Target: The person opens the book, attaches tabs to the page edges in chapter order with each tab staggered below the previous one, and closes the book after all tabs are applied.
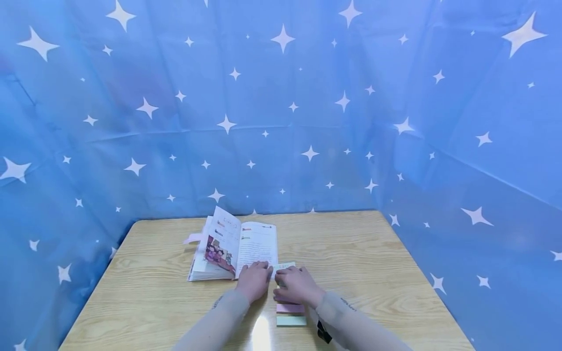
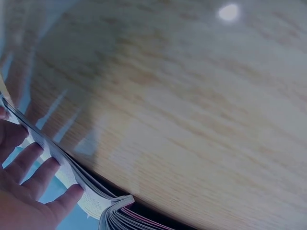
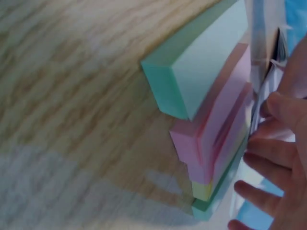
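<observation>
An open book (image 1: 259, 243) lies on the table, its left pages partly lifted and showing a coloured picture. My left hand (image 1: 254, 280) rests on the lower part of the right page, fingers spread over the paper in the left wrist view. A pale green sticky strip (image 1: 285, 266) sticks out past the book's right edge. My right hand (image 1: 296, 285) is at that edge, fingertips touching beside the strip. In the right wrist view its fingers (image 3: 268, 155) extend toward the page edge. Below it lie a pink sticky pad (image 1: 290, 308) and a mint green sticky pad (image 1: 291, 321); more pads are partly hidden under the hand.
A pale pink tab (image 1: 192, 238) juts from the book's left side. The wooden table (image 1: 351, 253) extends to both sides, with a blue star-patterned curtain (image 1: 281, 146) behind and around it. A black object (image 1: 324, 332) shows under the right wrist.
</observation>
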The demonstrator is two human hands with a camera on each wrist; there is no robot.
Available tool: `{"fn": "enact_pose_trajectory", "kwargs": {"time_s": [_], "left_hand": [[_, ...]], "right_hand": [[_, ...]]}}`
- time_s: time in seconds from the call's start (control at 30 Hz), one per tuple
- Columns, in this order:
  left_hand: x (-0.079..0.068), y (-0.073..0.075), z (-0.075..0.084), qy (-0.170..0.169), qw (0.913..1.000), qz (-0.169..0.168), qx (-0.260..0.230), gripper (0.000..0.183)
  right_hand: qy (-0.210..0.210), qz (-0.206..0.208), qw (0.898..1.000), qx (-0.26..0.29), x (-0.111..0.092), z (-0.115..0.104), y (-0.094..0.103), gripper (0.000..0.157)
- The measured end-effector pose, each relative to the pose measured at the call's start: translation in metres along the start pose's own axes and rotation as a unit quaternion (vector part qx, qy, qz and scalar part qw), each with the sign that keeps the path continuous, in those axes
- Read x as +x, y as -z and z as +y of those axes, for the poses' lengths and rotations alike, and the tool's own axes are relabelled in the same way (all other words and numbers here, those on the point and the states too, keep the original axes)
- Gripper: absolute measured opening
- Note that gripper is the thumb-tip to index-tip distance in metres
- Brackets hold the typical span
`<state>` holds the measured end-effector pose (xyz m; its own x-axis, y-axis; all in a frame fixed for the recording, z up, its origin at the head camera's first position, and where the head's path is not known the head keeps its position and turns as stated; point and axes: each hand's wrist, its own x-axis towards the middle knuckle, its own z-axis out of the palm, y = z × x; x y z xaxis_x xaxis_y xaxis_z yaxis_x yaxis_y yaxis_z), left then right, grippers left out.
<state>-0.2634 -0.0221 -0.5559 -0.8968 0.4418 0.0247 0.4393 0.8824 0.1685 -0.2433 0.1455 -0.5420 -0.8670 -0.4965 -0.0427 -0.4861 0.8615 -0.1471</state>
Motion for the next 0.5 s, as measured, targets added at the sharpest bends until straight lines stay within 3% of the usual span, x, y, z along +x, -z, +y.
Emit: {"fn": "enact_pose_trajectory", "kwargs": {"time_s": [0.5], "left_hand": [[0.0027,-0.0028,0.0034,-0.005,0.9994,-0.009,0.034,0.038]], "right_hand": [[-0.030,-0.032,0.999,0.003,0.0022,-0.0089,0.0045,0.049]]}}
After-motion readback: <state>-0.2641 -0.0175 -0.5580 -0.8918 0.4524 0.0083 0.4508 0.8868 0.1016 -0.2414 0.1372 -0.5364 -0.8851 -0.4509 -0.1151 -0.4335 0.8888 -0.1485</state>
